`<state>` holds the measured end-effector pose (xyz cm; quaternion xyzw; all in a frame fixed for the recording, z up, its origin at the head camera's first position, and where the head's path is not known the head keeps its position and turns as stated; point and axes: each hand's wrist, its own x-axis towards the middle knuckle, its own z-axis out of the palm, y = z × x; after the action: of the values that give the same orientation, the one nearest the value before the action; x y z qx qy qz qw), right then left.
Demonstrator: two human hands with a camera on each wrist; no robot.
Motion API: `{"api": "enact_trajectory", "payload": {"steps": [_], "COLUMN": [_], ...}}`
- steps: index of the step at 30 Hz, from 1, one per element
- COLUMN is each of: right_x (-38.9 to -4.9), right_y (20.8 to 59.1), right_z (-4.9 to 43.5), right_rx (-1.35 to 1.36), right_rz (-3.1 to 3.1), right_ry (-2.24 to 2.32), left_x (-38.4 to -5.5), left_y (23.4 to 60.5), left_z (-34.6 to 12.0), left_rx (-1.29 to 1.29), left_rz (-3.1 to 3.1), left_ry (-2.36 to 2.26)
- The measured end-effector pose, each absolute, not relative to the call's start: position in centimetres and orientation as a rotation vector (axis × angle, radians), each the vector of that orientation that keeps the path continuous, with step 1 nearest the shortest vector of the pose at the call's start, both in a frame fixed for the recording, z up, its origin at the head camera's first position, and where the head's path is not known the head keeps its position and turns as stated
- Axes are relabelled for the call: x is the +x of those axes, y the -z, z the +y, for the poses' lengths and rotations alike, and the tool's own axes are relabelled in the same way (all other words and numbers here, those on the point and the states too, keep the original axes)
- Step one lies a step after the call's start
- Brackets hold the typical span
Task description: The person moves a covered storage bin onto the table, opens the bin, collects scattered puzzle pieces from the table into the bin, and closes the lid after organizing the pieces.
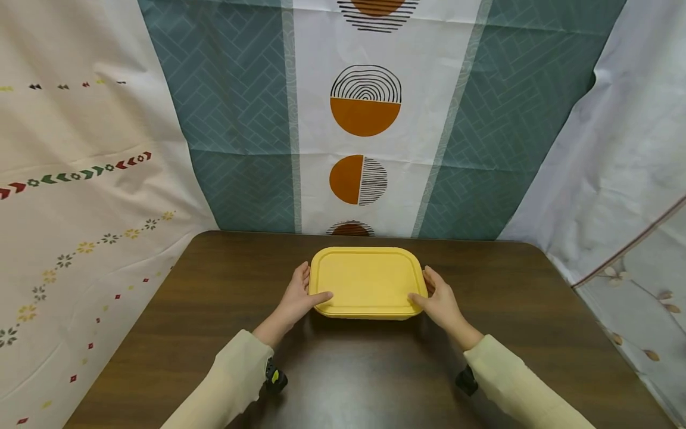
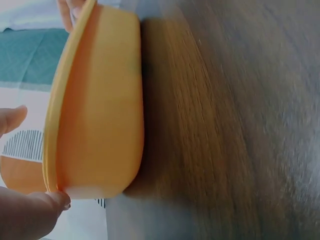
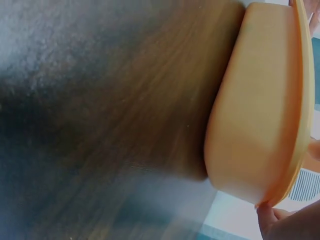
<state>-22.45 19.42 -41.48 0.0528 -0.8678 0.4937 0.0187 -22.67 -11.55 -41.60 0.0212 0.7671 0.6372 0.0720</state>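
Observation:
A yellow plastic lidded container (image 1: 367,281), rectangular with rounded corners, sits toward the far side of the table. My left hand (image 1: 297,298) grips its left end, thumb over the top edge and fingers along the side. At the opposite end, my right hand (image 1: 442,304) holds it the same way, its thumb on the lid's corner. Both wrist views show the container's smooth side wall (image 2: 100,110) below a projecting rim (image 3: 300,125), with fingertips under that rim. Whatever the container holds is hidden by its lid.
The dark brown wooden table (image 1: 370,369) extends toward me and to both sides. Behind its far edge hangs a teal and white patterned cloth (image 1: 241,119). More cloth hangs at the left (image 1: 80,208) and right (image 1: 638,149).

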Motion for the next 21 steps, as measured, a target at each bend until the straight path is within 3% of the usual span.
{"api": "enact_trajectory", "payload": {"steps": [21], "right_x": [-22.6], "right_y": [42.8], "right_z": [19.0], "right_rx": [0.262], "right_rz": [-2.804], "right_ry": [-1.249], "left_x": [-23.9], "left_y": [42.5], "left_z": [-10.8], "left_rx": [0.072], "left_rz": [2.537], "left_ry": [-1.701]}}
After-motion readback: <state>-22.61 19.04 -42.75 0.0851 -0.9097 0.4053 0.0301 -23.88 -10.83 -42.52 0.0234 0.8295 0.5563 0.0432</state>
